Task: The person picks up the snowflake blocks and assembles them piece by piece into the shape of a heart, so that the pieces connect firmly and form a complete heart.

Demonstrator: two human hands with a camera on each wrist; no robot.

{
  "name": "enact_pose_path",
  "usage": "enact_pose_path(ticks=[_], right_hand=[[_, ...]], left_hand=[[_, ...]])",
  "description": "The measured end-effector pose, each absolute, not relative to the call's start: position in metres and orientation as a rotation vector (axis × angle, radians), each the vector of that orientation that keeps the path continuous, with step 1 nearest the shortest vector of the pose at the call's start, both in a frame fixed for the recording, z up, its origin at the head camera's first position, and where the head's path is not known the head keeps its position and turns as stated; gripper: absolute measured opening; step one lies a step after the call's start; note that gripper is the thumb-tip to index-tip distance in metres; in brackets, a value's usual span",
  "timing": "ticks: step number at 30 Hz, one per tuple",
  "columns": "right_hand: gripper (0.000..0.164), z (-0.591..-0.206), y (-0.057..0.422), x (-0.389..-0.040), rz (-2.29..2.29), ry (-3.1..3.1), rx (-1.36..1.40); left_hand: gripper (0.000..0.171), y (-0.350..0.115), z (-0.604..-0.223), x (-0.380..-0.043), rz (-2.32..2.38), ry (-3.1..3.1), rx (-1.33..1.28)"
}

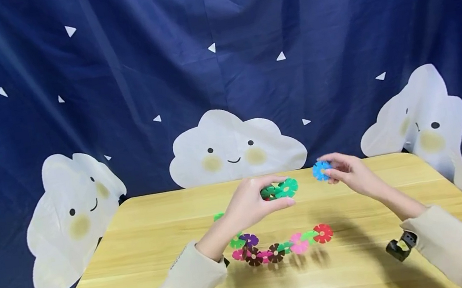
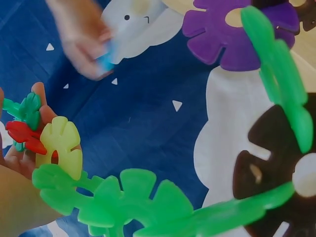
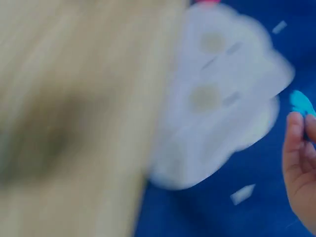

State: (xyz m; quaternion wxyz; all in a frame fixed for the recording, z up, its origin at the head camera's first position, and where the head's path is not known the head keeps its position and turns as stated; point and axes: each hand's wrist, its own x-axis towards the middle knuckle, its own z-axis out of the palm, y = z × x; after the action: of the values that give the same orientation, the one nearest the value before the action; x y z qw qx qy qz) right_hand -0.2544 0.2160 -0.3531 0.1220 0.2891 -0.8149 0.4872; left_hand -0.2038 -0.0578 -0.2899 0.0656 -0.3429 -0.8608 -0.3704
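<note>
My left hand (image 1: pixel 244 206) grips a chain of interlocking plastic flower discs, thumb and fingers around its upper end. A green disc (image 1: pixel 288 188) at that end juts out toward the right hand. Below, the chain hangs in a curve over the table, through a purple disc (image 2: pixel 212 37), brown and pink ones, to a red disc (image 1: pixel 323 233) at its other end. Between thumb and fingers my right hand (image 1: pixel 354 176) pinches a single blue flower disc (image 1: pixel 321 170), held apart from the green disc. In the left wrist view, yellow (image 2: pixel 61 143) and red discs lie by the left palm.
A light wooden table (image 1: pixel 153 285) lies beneath both hands, with shadows of the arms and chain on it. Behind its far edge hangs a dark blue curtain (image 1: pixel 221 76) with white clouds. A black wrist device (image 1: pixel 401 247) hangs by the right cuff.
</note>
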Motion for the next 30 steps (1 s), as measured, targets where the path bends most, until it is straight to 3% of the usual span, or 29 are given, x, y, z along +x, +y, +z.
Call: enact_pose_path(ticks=[5,11,23,30], right_hand=[[0.033,-0.317,0.182,-0.215,1.451,-2.088,0.968],[0.037,-0.308,0.16,-0.193,1.418,-1.938,1.023],[0.031,-0.312,0.15,-0.188,1.238,-1.846,1.043],[0.036,-0.31,0.142,-0.191,1.318,-1.807,1.043]], left_hand=[[0.045,-0.059,-0.288,-0.204,-1.027,-2.616,-1.02],[0.046,-0.057,-0.288,-0.203,-0.953,-2.623,-1.046],[0.045,-0.054,-0.29,-0.204,-1.029,-2.592,-1.12],[0.041,-0.054,-0.285,-0.205,-1.226,-2.628,-1.046]])
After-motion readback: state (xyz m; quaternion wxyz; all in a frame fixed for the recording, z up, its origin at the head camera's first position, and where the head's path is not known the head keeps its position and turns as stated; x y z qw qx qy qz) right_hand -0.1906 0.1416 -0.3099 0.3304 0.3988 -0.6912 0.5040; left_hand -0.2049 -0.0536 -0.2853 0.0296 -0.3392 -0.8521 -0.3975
